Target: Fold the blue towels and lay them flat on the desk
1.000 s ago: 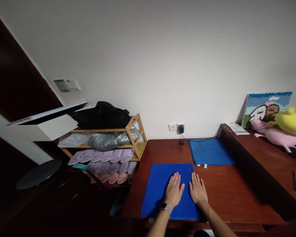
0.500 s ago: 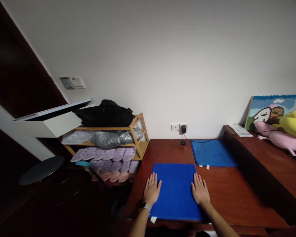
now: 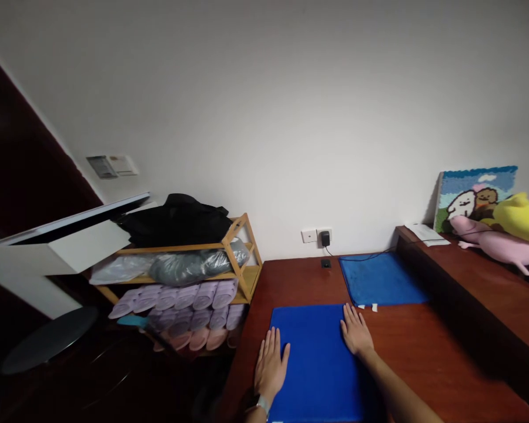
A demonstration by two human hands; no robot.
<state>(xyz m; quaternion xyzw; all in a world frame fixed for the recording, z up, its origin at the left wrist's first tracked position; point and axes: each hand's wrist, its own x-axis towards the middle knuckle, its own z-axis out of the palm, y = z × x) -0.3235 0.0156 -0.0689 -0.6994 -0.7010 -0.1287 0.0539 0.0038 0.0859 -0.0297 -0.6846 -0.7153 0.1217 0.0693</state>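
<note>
A bright blue cloth (image 3: 315, 367) lies flat and smooth on the reddish-brown wooden table (image 3: 423, 346). My left hand (image 3: 271, 363) rests palm down along the cloth's left edge, fingers pointing forward and thumb out over the fabric. On the opposite side, my right hand (image 3: 357, 330) lies flat at the far right corner, its fingers extended. Neither hand grips the cloth. A second blue cloth (image 3: 381, 279), slightly duller, is spread farther back to the right, with white tags at its near edge.
A wooden rack (image 3: 247, 276) with a black bag (image 3: 176, 220) and rows of slippers (image 3: 205, 294) stands left of the table. A black plug (image 3: 325, 238) sits in the wall. On the raised right-hand surface lie a pink plush toy (image 3: 498, 241) and a yellow plush (image 3: 522, 217).
My right hand has slid forward along the cloth's right edge to its far corner. My left hand stays at the left edge. The camera view has shifted a little.
</note>
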